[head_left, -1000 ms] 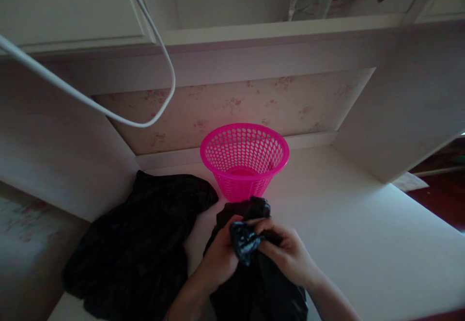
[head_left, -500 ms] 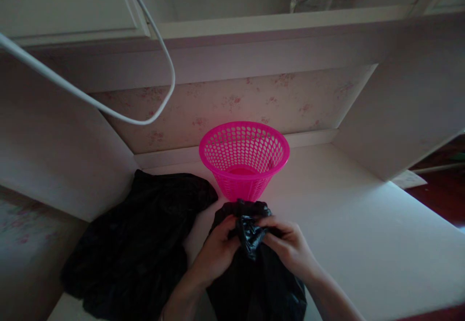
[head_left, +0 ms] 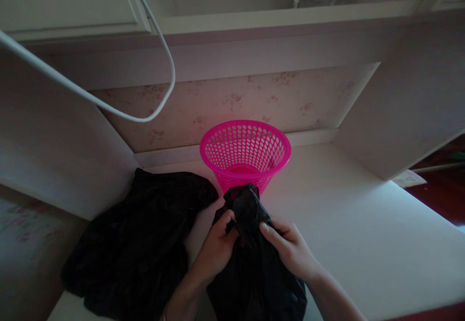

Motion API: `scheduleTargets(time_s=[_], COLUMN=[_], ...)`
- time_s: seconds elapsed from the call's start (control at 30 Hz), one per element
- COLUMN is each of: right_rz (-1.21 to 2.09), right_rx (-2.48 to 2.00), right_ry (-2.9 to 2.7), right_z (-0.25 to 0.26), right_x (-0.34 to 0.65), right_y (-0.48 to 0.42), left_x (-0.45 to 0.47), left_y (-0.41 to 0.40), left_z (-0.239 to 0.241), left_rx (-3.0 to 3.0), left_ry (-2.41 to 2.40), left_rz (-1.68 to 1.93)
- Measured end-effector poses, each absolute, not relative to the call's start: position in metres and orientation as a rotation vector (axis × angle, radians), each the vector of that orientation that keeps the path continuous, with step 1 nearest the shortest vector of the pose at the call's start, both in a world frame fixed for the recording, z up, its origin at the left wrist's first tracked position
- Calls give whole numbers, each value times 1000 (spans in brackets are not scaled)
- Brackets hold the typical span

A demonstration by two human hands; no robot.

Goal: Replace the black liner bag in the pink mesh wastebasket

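Both my hands pinch the gathered top of a black plastic bag point(head_left: 254, 267) at the lower middle of the view. My left hand point(head_left: 218, 248) grips it from the left, thumb and forefinger closed on the plastic. From the right, my right hand point(head_left: 288, 246) holds it with the thumb on top; some fingers are hidden behind the bag. The bag's crumpled upper end stands up between my hands, in front of a pink perforated plastic basket point(head_left: 244, 174), and hides part of the basket's lower front. The basket stands upright with its mouth toward me.
A second black plastic bag point(head_left: 134, 243) lies spread out at the left. The white tabletop point(head_left: 363, 224) extends to the right. A white cable point(head_left: 125, 116) loops down at the upper left. A shelf edge point(head_left: 276, 25) runs above the floral wall, with side panels at both sides.
The gathered top of the bag has been opened out and raised between my hands. My right hand has shifted slightly, its thumb now on the bag's edge. The basket stays put.
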State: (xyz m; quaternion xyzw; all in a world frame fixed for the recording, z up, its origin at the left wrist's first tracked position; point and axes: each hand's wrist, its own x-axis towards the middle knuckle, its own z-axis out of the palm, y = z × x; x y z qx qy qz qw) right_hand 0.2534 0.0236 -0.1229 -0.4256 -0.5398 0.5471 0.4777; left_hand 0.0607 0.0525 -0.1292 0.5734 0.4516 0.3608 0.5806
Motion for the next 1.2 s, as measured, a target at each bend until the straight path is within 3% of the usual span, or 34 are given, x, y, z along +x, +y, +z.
scheduleTargets(time_s=[0.33,0.53,0.77,0.9,1.1,1.2], right_rz=[1232,1260,1104,1187,1377,1499], right_rx=[-1007,-1108,-1125,-961,-795,-855], right_ry=[-1473,-1428,-1596,-1713,-1297,-1499], right_z=[-118,-122,-127,-128,-124,-109], right_x=[254,246,253,278,289,277], right_y=[25,24,21,23,41,50], left_x=[54,37,49,47,51,55], left_y=[51,50,46,44,41,41], left_z=[-126,-132,-133,-130,-114,-105], left_rx=[1328,1454,1370,1566,1510,1583], left_ry=[913,568,725,603,575,497], left_rz=[722,539,616,719,655,626])
